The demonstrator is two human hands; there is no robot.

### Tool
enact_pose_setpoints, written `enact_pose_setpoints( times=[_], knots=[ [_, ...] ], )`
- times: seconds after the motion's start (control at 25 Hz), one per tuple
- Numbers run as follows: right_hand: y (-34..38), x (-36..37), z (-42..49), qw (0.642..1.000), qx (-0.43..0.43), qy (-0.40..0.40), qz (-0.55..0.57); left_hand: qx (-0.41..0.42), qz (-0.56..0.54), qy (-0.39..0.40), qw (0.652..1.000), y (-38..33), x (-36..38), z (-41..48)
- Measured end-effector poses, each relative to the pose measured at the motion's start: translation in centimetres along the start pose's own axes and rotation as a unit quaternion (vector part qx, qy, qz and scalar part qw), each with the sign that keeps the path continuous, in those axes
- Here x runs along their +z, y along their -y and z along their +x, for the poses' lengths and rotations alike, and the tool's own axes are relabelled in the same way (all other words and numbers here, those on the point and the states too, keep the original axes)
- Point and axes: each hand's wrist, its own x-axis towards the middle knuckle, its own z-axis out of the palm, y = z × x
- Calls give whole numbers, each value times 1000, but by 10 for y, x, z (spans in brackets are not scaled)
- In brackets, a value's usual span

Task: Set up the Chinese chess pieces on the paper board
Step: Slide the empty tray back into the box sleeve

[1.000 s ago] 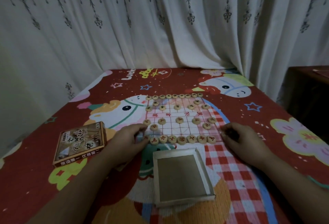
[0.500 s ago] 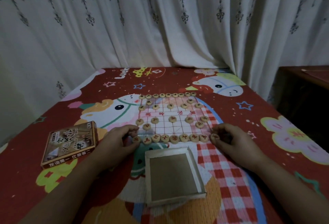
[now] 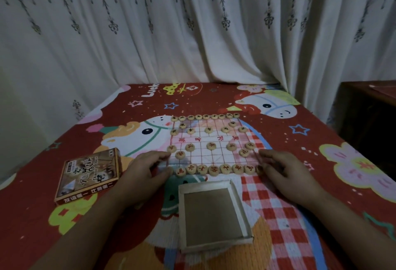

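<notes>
Wooden pieces [image 3: 213, 170] are sitting in rows on the paper board [image 3: 214, 154], which is lying on a red cartoon cloth [image 3: 321, 119]. The left hand [image 3: 145, 171] is resting at the board's near left corner and the right hand [image 3: 285, 171] at its near right corner, fingers curling toward the end pieces; whether either is pinching one cannot be told.

Red cloth [image 3: 321, 141] under paper board [image 3: 214, 155], box [image 3: 89, 175], tray [image 3: 211, 212]

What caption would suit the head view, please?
Left hand and right hand flank the paper board set with chess pieces.
</notes>
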Motion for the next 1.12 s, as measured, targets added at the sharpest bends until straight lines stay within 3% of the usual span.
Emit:
enact_pose_setpoints(
  times=[0.12, 0.32, 0.48, 0.64, 0.8, 0.96, 1.12],
  knots=[
    [12, 6, 8, 994, -59, 58, -76, 30, 59, 19, 998, -11, 4, 9],
    [22, 16, 17, 979, -50, 120, -156, 44, 138, 75, 987, -27, 20, 16],
    [25, 12, 14, 989, -45, 88, -107, 48, 114, 63, 990, -23, 20, 16],
    [55, 10, -2, 996, -80, -16, -38, 63, 48, 3, 997, -28, 11, 9],
    [86, 8, -20, 991, -6, 112, -71, 55, 53, -48, 996, -40, -1, -21],
    [101, 10, -33, 977, 16, 186, -108, -30, 61, 55, 996, -56, -8, -55],
    [111, 18, -39, 989, 49, 140, 4, -60, 58, 91, 992, -63, -12, -68]
  ],
)
